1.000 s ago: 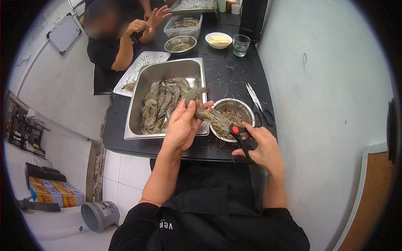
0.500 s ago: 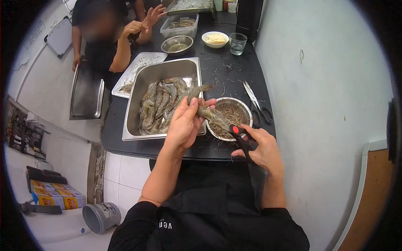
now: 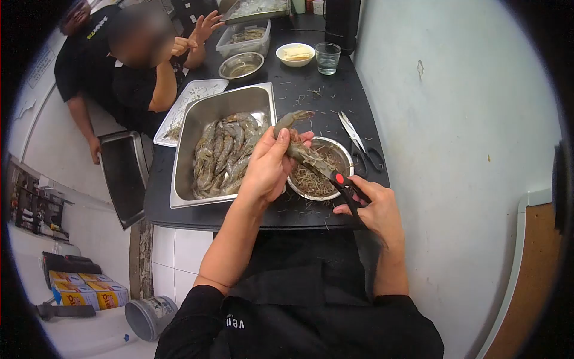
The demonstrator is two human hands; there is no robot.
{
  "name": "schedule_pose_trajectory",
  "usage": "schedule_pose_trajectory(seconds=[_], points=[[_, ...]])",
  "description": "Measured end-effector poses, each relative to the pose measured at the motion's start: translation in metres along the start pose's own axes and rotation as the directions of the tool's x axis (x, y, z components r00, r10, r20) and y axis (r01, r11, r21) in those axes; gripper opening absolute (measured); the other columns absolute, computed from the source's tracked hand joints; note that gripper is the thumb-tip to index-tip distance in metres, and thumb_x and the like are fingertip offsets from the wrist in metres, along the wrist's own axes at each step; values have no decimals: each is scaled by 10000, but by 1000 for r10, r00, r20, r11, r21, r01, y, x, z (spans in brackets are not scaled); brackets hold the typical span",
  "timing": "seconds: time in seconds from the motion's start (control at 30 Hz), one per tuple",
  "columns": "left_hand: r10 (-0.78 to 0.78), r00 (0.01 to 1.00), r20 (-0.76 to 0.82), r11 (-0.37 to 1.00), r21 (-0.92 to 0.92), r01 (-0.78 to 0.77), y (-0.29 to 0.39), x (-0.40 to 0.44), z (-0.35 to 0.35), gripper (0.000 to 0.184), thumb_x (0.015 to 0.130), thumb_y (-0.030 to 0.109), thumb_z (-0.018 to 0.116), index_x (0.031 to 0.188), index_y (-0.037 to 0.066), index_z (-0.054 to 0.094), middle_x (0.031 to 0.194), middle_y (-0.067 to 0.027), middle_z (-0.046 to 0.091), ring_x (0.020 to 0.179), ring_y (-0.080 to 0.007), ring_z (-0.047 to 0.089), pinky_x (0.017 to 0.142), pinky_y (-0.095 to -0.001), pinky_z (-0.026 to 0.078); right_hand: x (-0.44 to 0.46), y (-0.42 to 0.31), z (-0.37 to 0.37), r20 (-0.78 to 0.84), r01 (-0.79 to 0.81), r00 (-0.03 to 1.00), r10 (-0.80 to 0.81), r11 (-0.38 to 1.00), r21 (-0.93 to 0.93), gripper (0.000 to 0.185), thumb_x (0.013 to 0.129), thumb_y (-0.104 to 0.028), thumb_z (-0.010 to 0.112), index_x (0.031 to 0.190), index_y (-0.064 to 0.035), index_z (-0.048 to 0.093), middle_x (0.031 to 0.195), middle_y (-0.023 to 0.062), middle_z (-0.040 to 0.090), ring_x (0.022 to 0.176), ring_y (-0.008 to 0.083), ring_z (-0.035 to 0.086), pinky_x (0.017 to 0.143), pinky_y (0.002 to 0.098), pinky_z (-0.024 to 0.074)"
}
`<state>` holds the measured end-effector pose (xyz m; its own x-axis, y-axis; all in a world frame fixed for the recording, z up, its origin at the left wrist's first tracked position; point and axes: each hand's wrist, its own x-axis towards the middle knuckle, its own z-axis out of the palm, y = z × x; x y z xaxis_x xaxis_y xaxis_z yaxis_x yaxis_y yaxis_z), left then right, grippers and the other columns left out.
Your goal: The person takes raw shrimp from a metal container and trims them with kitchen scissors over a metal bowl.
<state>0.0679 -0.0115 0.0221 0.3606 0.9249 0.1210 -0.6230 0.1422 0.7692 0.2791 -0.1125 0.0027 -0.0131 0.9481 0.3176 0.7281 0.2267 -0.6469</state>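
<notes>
A raw grey shrimp (image 3: 289, 121) is gripped in my left hand (image 3: 266, 167), its tail end pointing up and away. My right hand (image 3: 378, 209) is closed around the black handles of scissors (image 3: 345, 189) with a red pivot. Their blades lie against the shrimp's head end, partly hidden by it. Below is a round metal bowl (image 3: 349, 163) holding thin trimmed shrimp legs and feelers (image 3: 314, 181). To the left, a deep steel pan (image 3: 270, 99) contains several whole shrimp (image 3: 222, 149).
A second pair of scissors (image 3: 353, 133) lies right of the bowl. Farther back are a white tray (image 3: 200, 90), a metal bowl (image 3: 241, 64), a plastic tub (image 3: 244, 43), a white bowl (image 3: 295, 57) and a glass (image 3: 327, 58). Two people stand left; one holds a dark tray (image 3: 124, 170).
The view has shifted slightly. My hands still hold the shrimp and scissors, with the shrimp's tail end more raised. At the left, the person with the dark tray shows more, and the tray is tilted.
</notes>
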Motion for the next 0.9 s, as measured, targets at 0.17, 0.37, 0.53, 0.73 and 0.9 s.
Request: schedule_pose_trajectory(seconds=[0.17, 0.37, 0.53, 0.73, 0.9], points=[[-38, 999, -11, 998, 48, 39, -2, 10, 4, 214, 1016, 241, 446, 1074, 44, 509, 1051, -104, 581, 1026, -212, 570, 930, -361, 457, -1, 5, -2, 0, -27, 1000, 27, 999, 35, 625, 558, -281, 902, 1092, -52, 670, 700, 68, 631, 575, 146, 545, 556, 283, 444], [-26, 997, -70, 999, 24, 27, -9, 13, 2, 243, 1006, 277, 470, 1054, 44, 521, 1039, -92, 573, 1015, -203, 554, 952, -382, 440, -3, 3, -3, 122, -92, 989, 83, 993, 71, 835, 514, -368, 902, 1227, -63, 590, 887, 78, 655, 775, 193, 606, 697, 318, 492], [-12, 999, -44, 998, -62, 9, -13, 14, -7, 242, 1014, 260, 441, 1040, 35, 526, 999, -80, 568, 1052, -243, 557, 973, -415, 440, -2, 5, 7, 40, 47, 998, -47, 999, -12, 897, 486, -405, 898, 1250, -72, 567, 890, 62, 634, 901, 234, 584, 813, 352, 479], [-39, 999, 4, 988, -150, 39, -12, 9, -11, 233, 1023, 236, 409, 972, 39, 522, 976, -93, 571, 1094, -293, 558, 1005, -465, 434, 2, -1, 8, 16, 86, 996, -85, 995, -46, 811, 530, -426, 875, 1187, -40, 598, 836, 77, 630, 795, 260, 581, 725, 380, 474], [-65, 998, 0, 959, -275, 62, -19, 7, -13, 226, 1027, 237, 394, 980, 44, 502, 976, -94, 558, 1112, -317, 544, 1012, -486, 425, 2, -4, 11, -2, 38, 999, -38, 999, -30, 791, 513, -384, 894, 1185, -77, 612, 819, 58, 626, 811, 221, 590, 753, 357, 489]])
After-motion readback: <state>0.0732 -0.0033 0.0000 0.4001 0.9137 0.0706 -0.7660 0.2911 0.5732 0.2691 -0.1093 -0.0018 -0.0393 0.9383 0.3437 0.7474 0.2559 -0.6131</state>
